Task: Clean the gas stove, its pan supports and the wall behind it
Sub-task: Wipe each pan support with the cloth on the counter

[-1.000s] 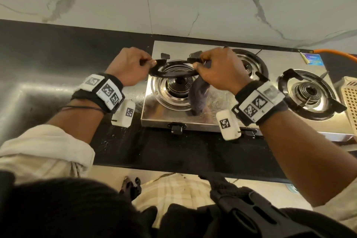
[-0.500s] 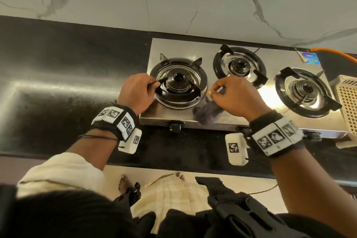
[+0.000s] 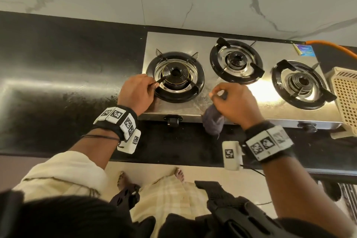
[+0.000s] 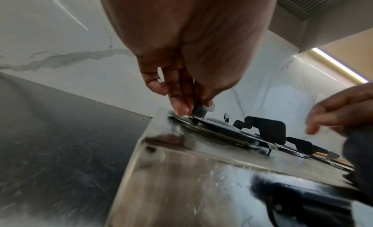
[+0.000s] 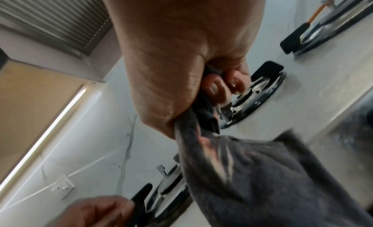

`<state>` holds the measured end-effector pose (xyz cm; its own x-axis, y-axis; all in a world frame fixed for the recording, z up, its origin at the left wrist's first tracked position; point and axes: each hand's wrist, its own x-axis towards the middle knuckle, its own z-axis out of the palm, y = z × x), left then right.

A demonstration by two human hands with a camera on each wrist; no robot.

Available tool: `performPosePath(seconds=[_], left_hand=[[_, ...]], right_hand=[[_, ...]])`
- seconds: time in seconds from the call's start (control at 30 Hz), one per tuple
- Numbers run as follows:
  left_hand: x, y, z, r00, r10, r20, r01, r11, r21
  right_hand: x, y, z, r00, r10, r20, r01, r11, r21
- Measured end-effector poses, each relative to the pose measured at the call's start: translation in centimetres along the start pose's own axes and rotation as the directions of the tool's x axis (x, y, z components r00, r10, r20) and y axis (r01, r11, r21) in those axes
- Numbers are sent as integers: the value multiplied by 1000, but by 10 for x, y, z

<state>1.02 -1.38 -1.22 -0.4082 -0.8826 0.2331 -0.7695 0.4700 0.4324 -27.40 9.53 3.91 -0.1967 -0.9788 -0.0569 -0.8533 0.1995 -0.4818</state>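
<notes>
We pinch a prong of the pan support (image 3: 174, 77) with our left hand (image 3: 136, 92), the ring seated flat on the gas stove (image 3: 208, 100) directly under those fingers; our right hand (image 3: 234, 102), just right of it, grips the grey cloth (image 3: 213, 121); the left hand is nearer

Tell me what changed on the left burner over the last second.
The pan support, held up over the left burner by both hands, has come down onto it. The right hand let go and drew back with the cloth; the left hand still pinches a prong. The other two supports stayed put.
</notes>
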Motion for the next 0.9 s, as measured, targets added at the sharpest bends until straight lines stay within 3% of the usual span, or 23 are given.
performPosePath(seconds=[0.3,0.63,0.8,0.9], left_hand=[[-2,1,2,1000,5,15,-6,999,36],[0,-4,6,1000,-28,10,28,999,29],[2,1,4,994,-101,41,99,994,46],[1,9,1,991,-129,41,126,989,74]], right_hand=[[37,-19,44,977,-185,-110,172,978,-118],[36,-20,50,982,-184,-43,171,964,-205],[41,-11,41,994,-107,-16,106,992,-68],[32,-3,28,993,-90,-72,94,994,52]])
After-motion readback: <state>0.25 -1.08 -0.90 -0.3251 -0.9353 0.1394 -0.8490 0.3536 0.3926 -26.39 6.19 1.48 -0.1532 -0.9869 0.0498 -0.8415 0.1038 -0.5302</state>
